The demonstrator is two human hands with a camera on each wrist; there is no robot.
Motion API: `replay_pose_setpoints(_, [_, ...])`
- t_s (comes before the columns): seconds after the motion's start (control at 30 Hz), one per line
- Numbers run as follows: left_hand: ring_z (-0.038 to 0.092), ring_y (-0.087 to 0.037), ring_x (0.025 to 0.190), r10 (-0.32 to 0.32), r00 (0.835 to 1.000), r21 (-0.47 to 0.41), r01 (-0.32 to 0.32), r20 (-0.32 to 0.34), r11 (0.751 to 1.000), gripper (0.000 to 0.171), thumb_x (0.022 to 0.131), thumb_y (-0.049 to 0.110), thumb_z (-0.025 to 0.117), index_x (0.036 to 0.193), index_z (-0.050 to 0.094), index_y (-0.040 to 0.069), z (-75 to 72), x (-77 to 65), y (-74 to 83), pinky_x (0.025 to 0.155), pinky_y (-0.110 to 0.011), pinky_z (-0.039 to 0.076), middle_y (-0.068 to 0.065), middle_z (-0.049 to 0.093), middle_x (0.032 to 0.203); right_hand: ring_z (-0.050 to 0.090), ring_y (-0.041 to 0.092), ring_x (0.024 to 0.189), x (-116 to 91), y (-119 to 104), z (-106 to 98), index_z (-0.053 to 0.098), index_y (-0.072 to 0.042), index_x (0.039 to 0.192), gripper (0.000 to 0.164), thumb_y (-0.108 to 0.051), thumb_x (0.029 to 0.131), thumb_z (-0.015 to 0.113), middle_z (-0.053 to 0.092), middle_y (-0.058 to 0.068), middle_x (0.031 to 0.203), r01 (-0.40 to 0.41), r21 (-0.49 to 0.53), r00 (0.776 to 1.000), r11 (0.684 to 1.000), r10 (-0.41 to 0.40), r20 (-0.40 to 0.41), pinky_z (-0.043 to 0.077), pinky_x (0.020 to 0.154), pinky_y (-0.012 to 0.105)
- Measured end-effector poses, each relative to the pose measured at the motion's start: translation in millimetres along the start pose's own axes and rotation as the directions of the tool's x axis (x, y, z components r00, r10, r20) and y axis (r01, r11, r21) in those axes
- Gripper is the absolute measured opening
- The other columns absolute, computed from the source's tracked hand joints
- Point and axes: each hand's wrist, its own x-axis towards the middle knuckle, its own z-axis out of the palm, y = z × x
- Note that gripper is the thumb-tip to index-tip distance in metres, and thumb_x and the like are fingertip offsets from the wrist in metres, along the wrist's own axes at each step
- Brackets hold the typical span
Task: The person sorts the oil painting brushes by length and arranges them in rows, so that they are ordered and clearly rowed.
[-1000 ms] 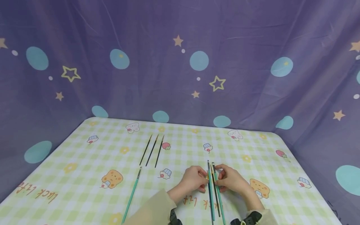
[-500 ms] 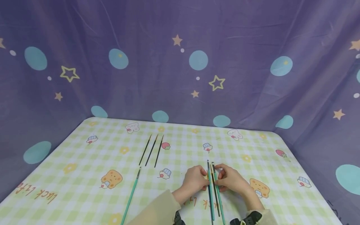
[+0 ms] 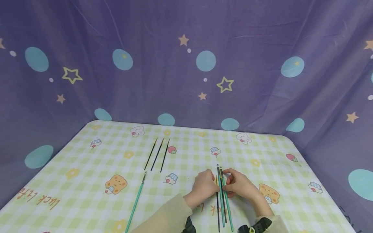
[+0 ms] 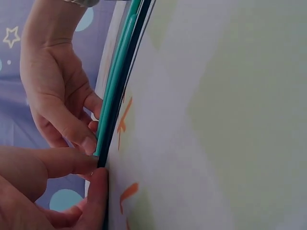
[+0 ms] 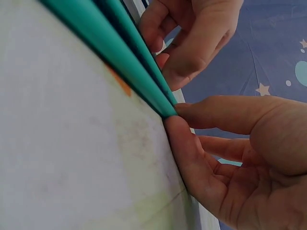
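Observation:
Between my hands several paintbrushes lie side by side, bristles pointing away. My left hand [image 3: 205, 185] is at their left side, thumb and finger pinching at a teal-handled paintbrush [image 3: 222, 207]; a black-handled paintbrush [image 3: 218, 213] lies just left of it, partly under the fingertips. My right hand [image 3: 239, 183] pinches the rightmost teal paintbrush [image 3: 228, 208] between thumb and finger, also seen in the right wrist view, where its handle [image 5: 120, 67] runs along the cloth. A dark-handled paintbrush [image 3: 225, 210] shows between the two teal ones. Exact finger contact on the left is partly hidden.
Three thin black paintbrushes [image 3: 157, 157] lie in a row at the table's left-centre. Nearer lies another teal paintbrush [image 3: 136, 204]. A green-checked cloth [image 3: 87, 168] covers the table, and a purple curtain [image 3: 163, 90] hangs behind it.
My left hand has shifted slightly right, and the left teal paintbrush has moved right with it, nearer the right-hand brushes and apart from the black one. My right hand stays nearly still.

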Motion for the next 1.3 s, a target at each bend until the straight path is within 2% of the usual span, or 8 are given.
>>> replay_pose_setpoints(0.2, [0.041,-0.013,0.046,0.028,0.999,0.097,-0.025,-0.028,0.995,0.025,0.066,0.005,0.07,0.065,0.045,0.008,1.7,4.4,4.0,0.04,-0.022,0.033,-0.001,0.044,0.055,0.056,0.017,0.056,0,-2,-1,0.045,0.002,0.125,0.055,0.001,0.074,0.067,0.052,0.009,0.077,0.008,0.0,1.0,1.0,-0.008,-0.002,0.053,0.051,0.031])
replay_pose_setpoints(0.47, [0.026,-0.008,0.034,0.037,0.999,0.155,-0.031,-0.032,0.987,0.042,0.066,0.005,0.067,0.046,0.031,0.016,0.8,7.2,4.5,0.034,-0.019,0.021,0.007,0.023,0.039,0.056,0.016,0.057,-1,0,-1,0.045,0.002,0.125,0.056,0.001,0.074,0.067,0.052,0.009,0.077,0.008,0.005,1.0,1.0,-0.008,0.006,0.053,0.052,0.031])
replay_pose_setpoints(0.63, [0.034,-0.009,0.035,0.036,0.999,0.21,-0.033,-0.011,0.977,0.039,0.067,0.009,0.069,0.047,0.036,0.015,-1.6,10.6,4.9,0.034,-0.02,0.028,0.006,0.03,0.039,0.056,0.017,0.058,0,1,0,0.044,0.002,0.126,0.056,0.001,0.074,0.067,0.052,0.009,0.078,0.015,0.018,1.0,1.0,-0.016,0.009,0.053,0.052,0.032])
replay_pose_setpoints(0.73, [0.037,-0.01,0.036,0.022,1.0,0.203,-0.023,0.007,0.979,0.036,0.066,0.012,0.07,0.047,0.04,0.013,-3.5,13.4,2.0,0.035,-0.021,0.029,0.005,0.035,0.04,0.056,0.017,0.058,0,2,0,0.044,0.002,0.126,0.057,0.001,0.074,0.067,0.052,0.009,0.078,0.019,0.026,1.0,0.999,-0.019,0.013,0.053,0.052,0.032])
replay_pose_setpoints(0.83, [0.043,-0.01,0.041,-0.016,1.0,0.126,0.012,0.026,0.992,0.022,0.067,0.013,0.071,0.055,0.053,0.011,-6.1,15.7,-3.6,0.039,-0.021,0.034,0.004,0.046,0.047,0.056,0.017,0.058,0,2,0,0.044,0.002,0.125,0.057,0.001,0.074,0.068,0.052,0.009,0.078,0.014,0.023,1.0,1.0,-0.014,0.012,0.053,0.052,0.032])
replay_pose_setpoints(0.97, [0.048,-0.009,0.044,-0.048,0.997,-0.06,0.052,0.063,0.997,0.007,0.07,0.01,0.069,0.075,0.065,0.008,-9.7,18.0,-12.9,0.041,-0.022,0.04,0.002,0.055,0.059,0.056,0.016,0.057,-1,1,0,0.044,0.001,0.125,0.056,0.0,0.074,0.068,0.051,0.009,0.077,0.002,0.015,1.0,1.0,-0.002,0.009,0.053,0.052,0.032])
replay_pose_setpoints(1.17, [0.048,-0.009,0.045,-0.032,0.992,-0.315,0.069,0.12,0.947,0.017,0.074,0.004,0.064,0.09,0.067,0.003,-16.5,21.9,-23.2,0.042,-0.021,0.043,0.0,0.06,0.063,0.056,0.017,0.057,-1,0,1,0.044,0.002,0.125,0.057,0.001,0.074,0.068,0.051,0.009,0.077,0.008,0.02,1.0,1.0,-0.008,0.006,0.053,0.052,0.032])
replay_pose_setpoints(1.3, [0.051,-0.011,0.049,-0.026,0.99,-0.404,0.08,0.137,0.911,0.024,0.074,0.001,0.061,0.097,0.066,0.0,-24.3,27.1,-28.5,0.044,-0.022,0.045,-0.002,0.061,0.067,0.056,0.017,0.057,-1,-1,1,0.045,0.002,0.125,0.056,0.0,0.074,0.068,0.051,0.009,0.077,0.008,0.015,1.0,1.0,-0.008,0.0,0.053,0.052,0.032])
